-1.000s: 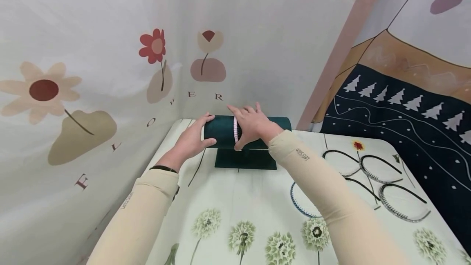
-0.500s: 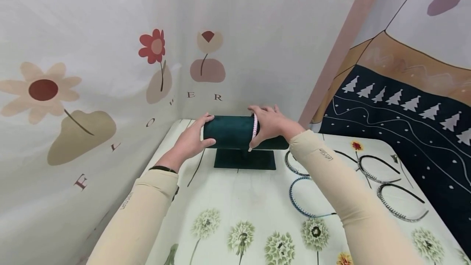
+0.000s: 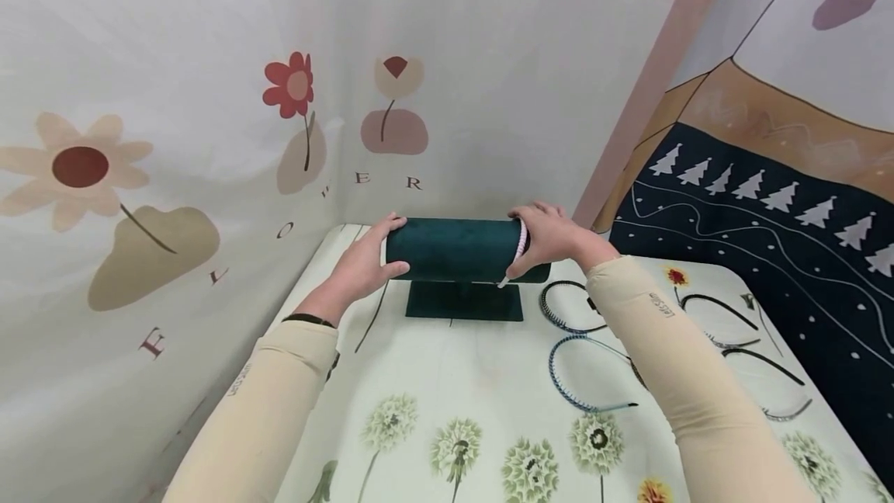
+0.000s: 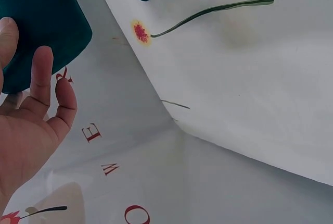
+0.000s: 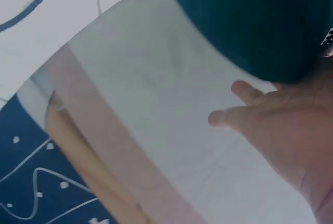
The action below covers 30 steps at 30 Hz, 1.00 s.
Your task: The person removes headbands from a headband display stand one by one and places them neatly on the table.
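A dark green velvet roll-shaped display stand (image 3: 454, 248) stands on its flat base in the head view. My left hand (image 3: 359, 266) grips the roll's left end, thumb in front and fingers over the top. Close to the right end, a pink headband (image 3: 521, 237) curves over the roll. My right hand (image 3: 552, 237) holds this headband, with the thumb low at the front and the fingers at the top. In the left wrist view the left hand (image 4: 26, 135) touches the green end. The right wrist view shows the right hand (image 5: 281, 125) beside the roll, the headband mostly hidden.
On the white flower-print tablecloth (image 3: 433, 379), to the right, lie a blue toothed headband (image 3: 559, 383), a black one (image 3: 547, 309) and several others, partly covered by the right sleeve (image 3: 670, 348). A printed curtain (image 3: 489, 99) hangs just behind the stand.
My right hand has slid the pink headband rightward along the roll, from its middle to near the right end. The left hand and the stand have stayed in place.
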Each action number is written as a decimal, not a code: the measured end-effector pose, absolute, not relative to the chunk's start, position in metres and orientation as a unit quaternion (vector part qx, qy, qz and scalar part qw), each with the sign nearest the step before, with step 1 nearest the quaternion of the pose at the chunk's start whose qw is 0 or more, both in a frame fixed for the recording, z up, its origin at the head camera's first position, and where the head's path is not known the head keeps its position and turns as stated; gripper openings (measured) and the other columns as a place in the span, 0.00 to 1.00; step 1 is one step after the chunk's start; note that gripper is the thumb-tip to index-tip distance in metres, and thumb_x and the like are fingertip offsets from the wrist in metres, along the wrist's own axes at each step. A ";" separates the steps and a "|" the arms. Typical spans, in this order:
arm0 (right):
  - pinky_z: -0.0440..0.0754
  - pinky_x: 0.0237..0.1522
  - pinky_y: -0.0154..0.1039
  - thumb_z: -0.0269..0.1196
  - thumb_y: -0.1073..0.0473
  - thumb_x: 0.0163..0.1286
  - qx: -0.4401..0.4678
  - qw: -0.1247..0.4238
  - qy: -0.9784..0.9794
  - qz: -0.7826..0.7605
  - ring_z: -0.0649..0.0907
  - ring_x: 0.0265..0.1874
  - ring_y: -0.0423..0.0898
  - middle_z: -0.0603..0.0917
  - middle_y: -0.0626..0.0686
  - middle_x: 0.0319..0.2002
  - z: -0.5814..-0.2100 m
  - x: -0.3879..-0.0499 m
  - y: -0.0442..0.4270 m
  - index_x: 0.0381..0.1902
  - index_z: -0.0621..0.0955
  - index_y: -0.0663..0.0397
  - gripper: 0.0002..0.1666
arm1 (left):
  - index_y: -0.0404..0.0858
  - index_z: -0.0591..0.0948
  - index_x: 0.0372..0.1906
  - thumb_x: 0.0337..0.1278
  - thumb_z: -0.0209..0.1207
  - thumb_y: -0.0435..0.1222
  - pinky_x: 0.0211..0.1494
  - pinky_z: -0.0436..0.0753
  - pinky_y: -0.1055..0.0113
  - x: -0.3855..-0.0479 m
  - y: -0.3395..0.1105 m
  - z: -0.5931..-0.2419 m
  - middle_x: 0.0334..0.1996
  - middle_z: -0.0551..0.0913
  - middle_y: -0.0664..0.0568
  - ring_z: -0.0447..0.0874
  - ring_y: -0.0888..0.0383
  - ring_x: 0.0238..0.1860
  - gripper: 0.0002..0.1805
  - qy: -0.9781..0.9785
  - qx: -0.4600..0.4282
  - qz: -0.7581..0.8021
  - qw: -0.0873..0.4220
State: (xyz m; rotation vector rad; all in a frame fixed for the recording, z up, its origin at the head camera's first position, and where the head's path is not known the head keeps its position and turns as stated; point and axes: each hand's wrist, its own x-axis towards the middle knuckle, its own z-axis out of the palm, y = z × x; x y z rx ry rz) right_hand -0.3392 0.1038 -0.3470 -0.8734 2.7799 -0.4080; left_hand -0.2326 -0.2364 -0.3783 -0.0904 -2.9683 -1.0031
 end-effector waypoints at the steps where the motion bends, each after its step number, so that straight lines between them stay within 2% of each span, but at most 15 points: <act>1: 0.57 0.79 0.74 0.81 0.36 0.52 -0.292 0.103 0.940 -0.145 0.48 0.85 0.67 0.62 0.61 0.83 -0.348 -0.340 0.107 0.83 0.61 0.48 0.67 | 0.53 0.54 0.88 0.73 0.67 0.42 0.84 0.63 0.35 -0.233 -0.237 -0.378 0.90 0.45 0.53 0.49 0.40 0.88 0.47 -0.947 -0.027 -0.321 0.003; 5: 0.72 0.72 0.71 0.82 0.39 0.53 -0.287 0.113 0.930 -0.201 0.58 0.80 0.65 0.59 0.61 0.83 -0.357 -0.346 0.116 0.86 0.57 0.42 0.70 | 0.53 0.54 0.88 0.73 0.67 0.41 0.84 0.63 0.34 -0.233 -0.240 -0.376 0.90 0.45 0.52 0.49 0.40 0.88 0.47 -0.947 -0.025 -0.320 0.010; 8: 0.77 0.71 0.67 0.84 0.42 0.53 -0.297 0.111 0.912 -0.261 0.65 0.75 0.61 0.61 0.58 0.81 -0.365 -0.350 0.121 0.86 0.53 0.42 0.73 | 0.52 0.54 0.88 0.73 0.68 0.41 0.84 0.62 0.35 -0.233 -0.241 -0.376 0.90 0.46 0.51 0.50 0.40 0.88 0.47 -0.946 -0.027 -0.323 0.016; 13: 0.78 0.71 0.64 0.86 0.49 0.52 -0.300 0.114 0.879 -0.354 0.69 0.71 0.60 0.64 0.58 0.78 -0.379 -0.351 0.132 0.84 0.54 0.47 0.72 | 0.52 0.53 0.88 0.73 0.67 0.41 0.84 0.62 0.35 -0.233 -0.238 -0.379 0.90 0.45 0.52 0.49 0.40 0.88 0.48 -0.944 -0.031 -0.329 0.009; 20: 0.77 0.72 0.64 0.82 0.56 0.57 -0.255 0.151 0.832 -0.469 0.67 0.73 0.64 0.60 0.60 0.77 -0.404 -0.352 0.148 0.82 0.53 0.37 0.66 | 0.53 0.53 0.88 0.73 0.68 0.42 0.84 0.63 0.36 -0.234 -0.237 -0.383 0.90 0.45 0.54 0.49 0.42 0.88 0.48 -0.944 -0.033 -0.329 0.009; 24: 0.74 0.74 0.65 0.80 0.59 0.59 -0.246 0.155 0.808 -0.513 0.65 0.75 0.64 0.59 0.60 0.79 -0.410 -0.351 0.153 0.84 0.51 0.37 0.66 | 0.54 0.53 0.88 0.73 0.67 0.42 0.84 0.64 0.37 -0.236 -0.237 -0.381 0.90 0.44 0.55 0.49 0.42 0.88 0.48 -0.943 -0.037 -0.329 0.008; 30: 0.74 0.73 0.56 0.74 0.66 0.61 -0.236 0.177 0.768 -0.568 0.63 0.76 0.61 0.58 0.57 0.81 -0.417 -0.352 0.158 0.81 0.50 0.34 0.62 | 0.54 0.53 0.88 0.73 0.67 0.41 0.84 0.63 0.36 -0.235 -0.238 -0.381 0.90 0.44 0.55 0.48 0.42 0.89 0.48 -0.941 -0.034 -0.336 0.003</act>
